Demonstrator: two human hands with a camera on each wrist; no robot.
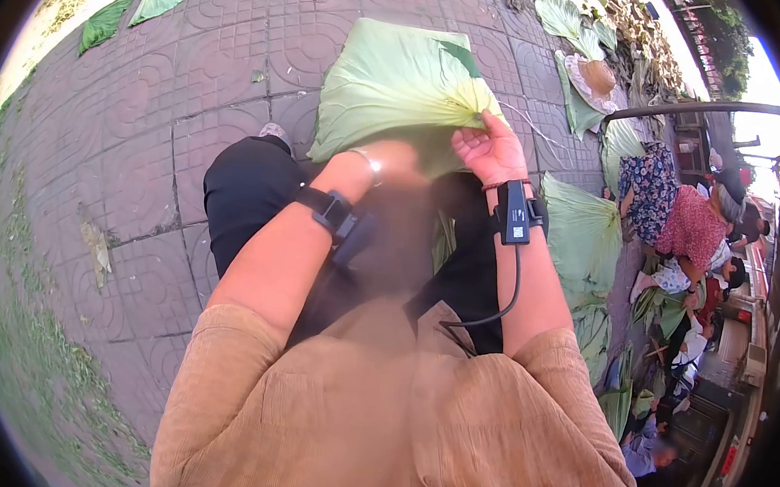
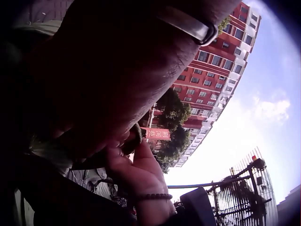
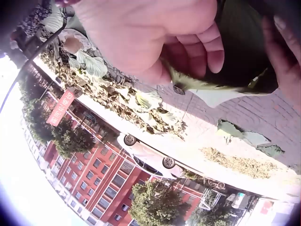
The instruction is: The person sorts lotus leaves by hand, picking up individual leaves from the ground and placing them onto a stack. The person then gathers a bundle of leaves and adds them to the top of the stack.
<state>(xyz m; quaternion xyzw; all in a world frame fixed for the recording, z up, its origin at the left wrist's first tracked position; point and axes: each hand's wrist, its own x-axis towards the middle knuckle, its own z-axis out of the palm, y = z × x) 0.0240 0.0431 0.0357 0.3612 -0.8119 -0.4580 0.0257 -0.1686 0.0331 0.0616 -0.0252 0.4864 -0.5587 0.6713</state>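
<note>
While your right hand (image 1: pixel 491 151) has its fingers (image 3: pixel 209 49) curled round and pinching the folded edge of the big green leaf (image 1: pixel 392 81), which lies just ahead of your knees in the upper middle of the head view, grip close to the fold and pull gently, since the thin blade looks easy to tear. Your left hand (image 1: pixel 394 158) reaches under the leaf just beside it; whether its fingers are apart or clamped cannot be told, but support from below would steady the fold.
</note>
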